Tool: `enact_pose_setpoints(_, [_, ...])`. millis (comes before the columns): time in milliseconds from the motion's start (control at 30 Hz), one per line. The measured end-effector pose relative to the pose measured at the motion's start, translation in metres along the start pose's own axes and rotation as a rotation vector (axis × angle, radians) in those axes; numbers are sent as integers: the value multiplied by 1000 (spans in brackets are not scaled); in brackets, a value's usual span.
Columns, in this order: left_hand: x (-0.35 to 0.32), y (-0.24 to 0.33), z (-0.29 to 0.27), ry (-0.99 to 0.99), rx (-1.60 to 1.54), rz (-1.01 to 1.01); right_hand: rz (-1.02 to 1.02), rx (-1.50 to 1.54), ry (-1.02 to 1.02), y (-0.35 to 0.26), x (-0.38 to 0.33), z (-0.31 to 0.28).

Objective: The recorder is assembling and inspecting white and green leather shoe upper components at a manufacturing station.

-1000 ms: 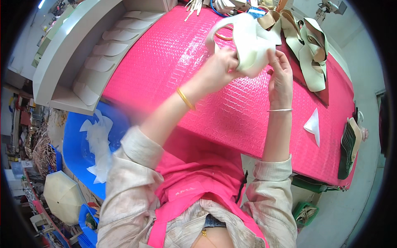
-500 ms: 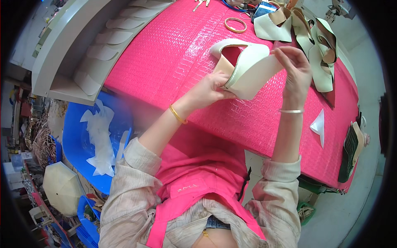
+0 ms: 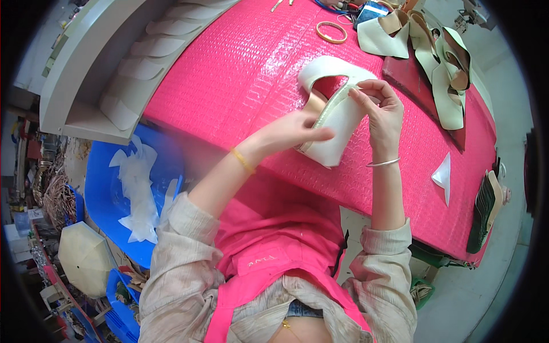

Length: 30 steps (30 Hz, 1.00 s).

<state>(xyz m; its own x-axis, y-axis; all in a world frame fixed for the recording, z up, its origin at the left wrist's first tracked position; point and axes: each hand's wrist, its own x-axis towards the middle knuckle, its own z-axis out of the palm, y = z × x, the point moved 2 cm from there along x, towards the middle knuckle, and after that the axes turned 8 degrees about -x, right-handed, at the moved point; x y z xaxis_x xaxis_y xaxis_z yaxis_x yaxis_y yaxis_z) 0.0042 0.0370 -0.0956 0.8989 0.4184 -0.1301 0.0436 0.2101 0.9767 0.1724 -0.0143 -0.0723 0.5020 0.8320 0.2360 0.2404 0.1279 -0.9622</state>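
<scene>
Both hands are on the pale upper (image 3: 342, 127), a shoe-like piece with a looped top and a broad flap, which sits over the near middle of the pink worktop (image 3: 229, 86). The step in hand looks like working along the ridged seam between loop and flap, folding or pressing that edge flat.

The left hand (image 3: 294, 128), on the side nearer the worktop's front edge, has its thumb laid across the flap and its other fingers tucked behind the seam, so it appears to clasp the piece; those fingertips are hidden, so how firmly they grip is hard to say. The right hand (image 3: 384, 111) has thumb and forefinger closed in a pinch on the seam's upper end, farther in from the same edge.

As I judge it, the next move calls for a steady left clasp as a counter-hold, with the right pinch working along the seam in short stretches, without creasing the flap or twisting the loop.

Similar pale pieces (image 3: 448, 108) lie toward the worktop's far right, partly on a dark red board (image 3: 420, 80). A gold-coloured ring (image 3: 331, 32) rests near its far side, and a small white offcut (image 3: 442, 177) near its right end.
</scene>
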Motion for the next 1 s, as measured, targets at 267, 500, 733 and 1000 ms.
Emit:
enact_pose_setpoints(267, [9, -2, 25, 77, -519, 7, -579, -883, 506, 7, 20, -9])
enact_pose_setpoints(500, [-12, -1, 39, 146, -421, 274, 295, 70, -255, 4, -48, -1])
enact_pose_setpoints(733, [-27, -29, 28, 14, -366, -7, 260, 241, -109, 23, -18, -22])
enact_pose_setpoints(1000, [-26, -18, 41, 111, -357, 111, 379, 472, -83, 16, -4, -22])
